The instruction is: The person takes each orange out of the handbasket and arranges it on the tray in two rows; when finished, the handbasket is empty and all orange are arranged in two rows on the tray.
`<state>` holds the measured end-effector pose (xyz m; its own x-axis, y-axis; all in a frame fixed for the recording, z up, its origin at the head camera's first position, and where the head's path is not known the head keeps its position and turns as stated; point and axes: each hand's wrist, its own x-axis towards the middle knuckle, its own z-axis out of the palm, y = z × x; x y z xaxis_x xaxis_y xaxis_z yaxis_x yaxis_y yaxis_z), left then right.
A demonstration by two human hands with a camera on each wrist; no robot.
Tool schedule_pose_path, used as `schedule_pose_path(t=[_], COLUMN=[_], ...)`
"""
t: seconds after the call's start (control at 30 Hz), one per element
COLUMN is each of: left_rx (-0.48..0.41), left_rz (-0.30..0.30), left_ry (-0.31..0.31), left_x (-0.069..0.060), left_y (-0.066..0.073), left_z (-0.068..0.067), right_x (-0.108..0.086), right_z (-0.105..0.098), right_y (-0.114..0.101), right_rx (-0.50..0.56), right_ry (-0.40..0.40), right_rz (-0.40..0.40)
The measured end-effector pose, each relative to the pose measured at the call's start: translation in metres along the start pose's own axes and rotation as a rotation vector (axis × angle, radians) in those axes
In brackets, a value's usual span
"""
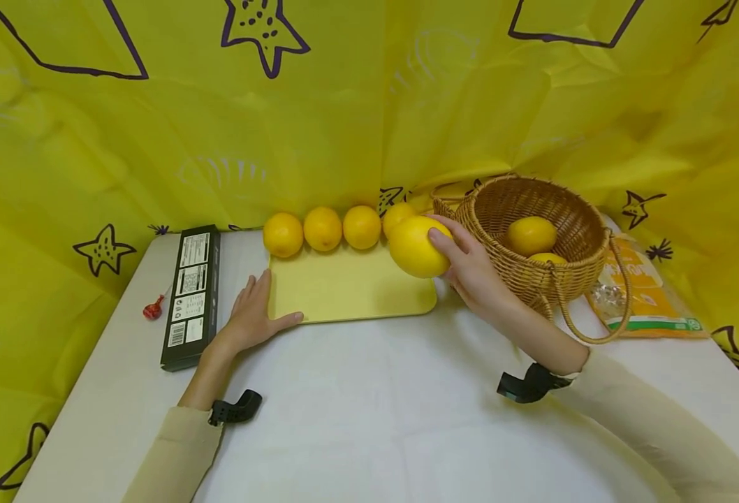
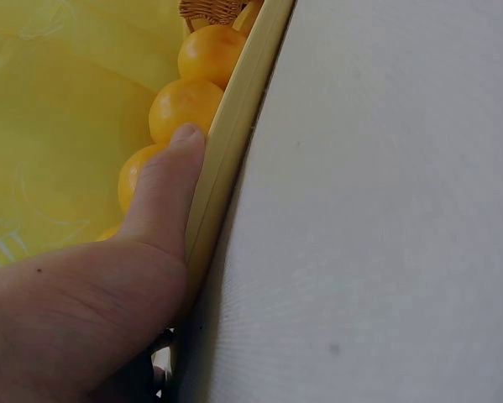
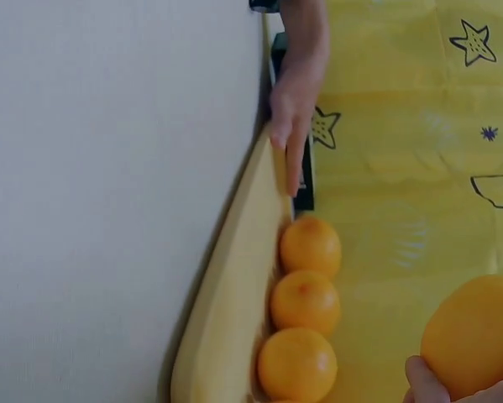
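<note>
My right hand (image 1: 470, 269) grips an orange (image 1: 418, 246) above the right end of a flat, pale yellow tray (image 1: 350, 290). In the right wrist view, part of the thumb shows against that orange (image 3: 478, 336). A row of oranges (image 1: 323, 229) lines the tray's far edge; the rightmost orange (image 1: 398, 218) is partly hidden behind the held one. At the tray's left front corner rests my left hand (image 1: 253, 314), thumb along the front edge and fingers straight by the left side. The left wrist view shows its thumb (image 2: 167, 180) over the tray's edge.
Right of the tray stands a wicker basket (image 1: 520, 276) with looped handles, holding oranges (image 1: 531, 235). An orange-and-clear packet (image 1: 646, 290) lies beyond it. To the left are a long black box (image 1: 191, 297) and a small red wrapped item (image 1: 154, 307). Yellow patterned cloth (image 1: 332, 126) hangs behind.
</note>
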<state>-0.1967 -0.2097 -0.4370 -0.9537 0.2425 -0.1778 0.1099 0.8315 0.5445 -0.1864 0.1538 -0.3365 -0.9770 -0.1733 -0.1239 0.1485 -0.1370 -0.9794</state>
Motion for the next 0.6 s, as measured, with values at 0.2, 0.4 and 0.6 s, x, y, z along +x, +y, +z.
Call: schedule_pose_path(t=[0.2,0.4,0.6], left_rx=[-0.013,-0.017,-0.01], left_rz=[-0.006,-0.015,0.003], left_ry=[0.01,0.004,0.003], left_x=[-0.003,-0.005,-0.001], left_y=[-0.002,-0.004,-0.003], left_z=[0.002,0.003,0.001], right_x=[0.013,0.026,0.039], right_z=[0.02,0.043,0.057], right_y=[0.009,0.016,0.022], right_rx=[0.057,0.157,0.213], right_ry=[-0.034,-0.062,-0.081], right_rz=[0.078,0.097,0.136])
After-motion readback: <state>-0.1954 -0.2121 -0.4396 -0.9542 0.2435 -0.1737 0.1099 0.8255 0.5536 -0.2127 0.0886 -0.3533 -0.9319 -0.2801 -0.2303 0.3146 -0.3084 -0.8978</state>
